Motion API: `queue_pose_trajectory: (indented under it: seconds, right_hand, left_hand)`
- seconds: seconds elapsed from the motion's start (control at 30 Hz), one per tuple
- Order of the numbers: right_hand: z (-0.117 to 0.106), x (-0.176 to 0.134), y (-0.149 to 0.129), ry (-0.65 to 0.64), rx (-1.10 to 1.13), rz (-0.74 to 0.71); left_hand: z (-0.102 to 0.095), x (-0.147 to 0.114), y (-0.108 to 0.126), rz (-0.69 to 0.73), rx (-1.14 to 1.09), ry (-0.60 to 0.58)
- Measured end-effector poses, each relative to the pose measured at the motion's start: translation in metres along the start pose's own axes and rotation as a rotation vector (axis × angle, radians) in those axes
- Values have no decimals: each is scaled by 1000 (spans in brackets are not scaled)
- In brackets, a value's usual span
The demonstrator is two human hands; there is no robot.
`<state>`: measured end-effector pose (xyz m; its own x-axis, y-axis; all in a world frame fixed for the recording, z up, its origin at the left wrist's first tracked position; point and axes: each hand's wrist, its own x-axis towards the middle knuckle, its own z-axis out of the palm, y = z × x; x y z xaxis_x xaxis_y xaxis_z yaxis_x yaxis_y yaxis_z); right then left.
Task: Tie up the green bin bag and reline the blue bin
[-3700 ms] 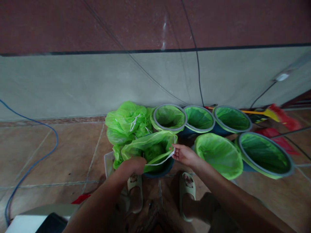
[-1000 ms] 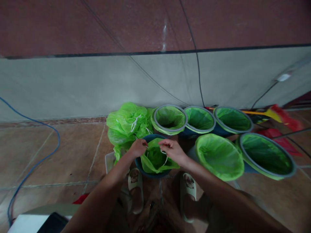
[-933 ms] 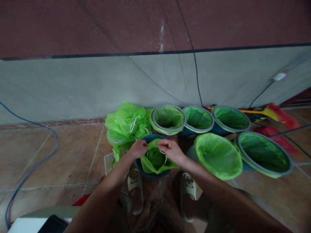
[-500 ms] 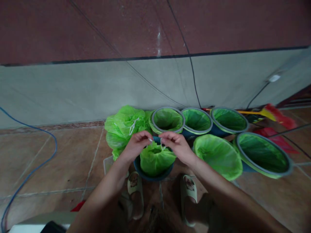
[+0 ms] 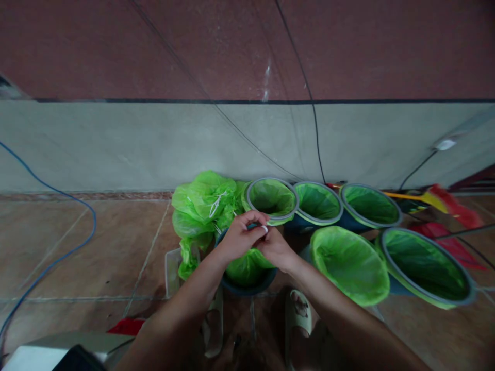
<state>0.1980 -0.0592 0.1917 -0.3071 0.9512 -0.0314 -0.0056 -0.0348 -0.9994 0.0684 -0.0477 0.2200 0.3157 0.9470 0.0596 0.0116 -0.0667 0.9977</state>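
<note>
Both of my hands meet over the dark blue round plastic bin (image 5: 247,281) that stands on the brown tiled floor (image 5: 96,257) just ahead of my feet. My left hand (image 5: 237,241) has its fingers pinched together on the thin white drawstring (image 5: 264,228) of the bright green plastic bag (image 5: 245,265) gathered inside that bin. My right hand (image 5: 276,250) sits just under and against the left one, its fingers curled at the bag's bunched neck; whether they grip the string I cannot tell.

Left of the bin, a heap of tied green plastic bags (image 5: 203,206) lies against the grey wall (image 5: 116,144). Behind and to the right stand five more round bins lined with green bags (image 5: 350,263), all open. My pale slipper (image 5: 297,317) shows below the right wrist. A blue cable (image 5: 83,237) curves over the floor at far left.
</note>
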Motion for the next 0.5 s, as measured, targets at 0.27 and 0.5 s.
queue_pose_trajectory:
  seconds: [0.27, 0.5]
  right_hand:
    - [-39, 9, -25, 164, 278, 159]
    - [-38, 9, -31, 275, 443, 96]
  left_hand:
    - [-8, -7, -44, -185, 140, -299]
    - [8, 0, -81, -397, 359, 10]
